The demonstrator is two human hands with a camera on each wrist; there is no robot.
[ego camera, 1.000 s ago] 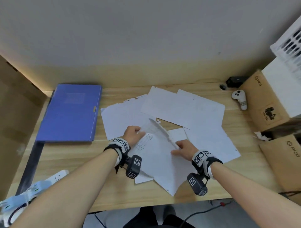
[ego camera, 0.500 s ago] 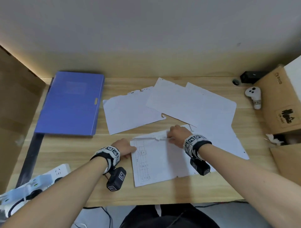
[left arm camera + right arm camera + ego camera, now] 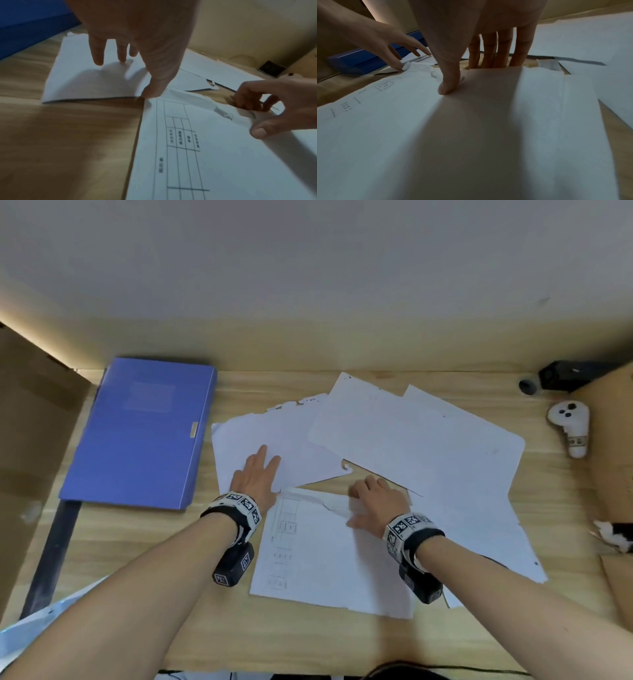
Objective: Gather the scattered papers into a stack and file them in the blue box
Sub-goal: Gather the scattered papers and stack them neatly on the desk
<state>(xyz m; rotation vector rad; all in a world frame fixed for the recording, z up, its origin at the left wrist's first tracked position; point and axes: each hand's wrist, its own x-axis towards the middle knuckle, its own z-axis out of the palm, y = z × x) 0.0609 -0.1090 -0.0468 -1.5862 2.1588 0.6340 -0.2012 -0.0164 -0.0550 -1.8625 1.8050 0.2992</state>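
Several white sheets lie scattered on the wooden table (image 3: 120,559). Nearest me is a printed sheet (image 3: 325,559) with a table drawn on it, lying flat. My right hand (image 3: 376,501) pinches its crumpled far edge, thumb (image 3: 448,83) on top and fingers (image 3: 496,51) curled over the edge. My left hand (image 3: 257,474) rests flat with straight fingers on a blank sheet (image 3: 301,446) to the left, its thumb (image 3: 154,89) touching the printed sheet's corner. Two larger blank sheets (image 3: 411,440) overlap at the back right. The closed blue box (image 3: 137,433) lies at the left.
A white controller (image 3: 570,429) and a black device (image 3: 561,376) sit at the back right beside a cardboard box (image 3: 613,457). Cardboard (image 3: 30,422) stands along the left side. A power strip (image 3: 20,635) lies at the near left corner.
The printed sheet, held up a second ago, now lies flat near the front edge. My left hand moved from its left edge up onto the blank sheet. My right hand stayed at its far edge.
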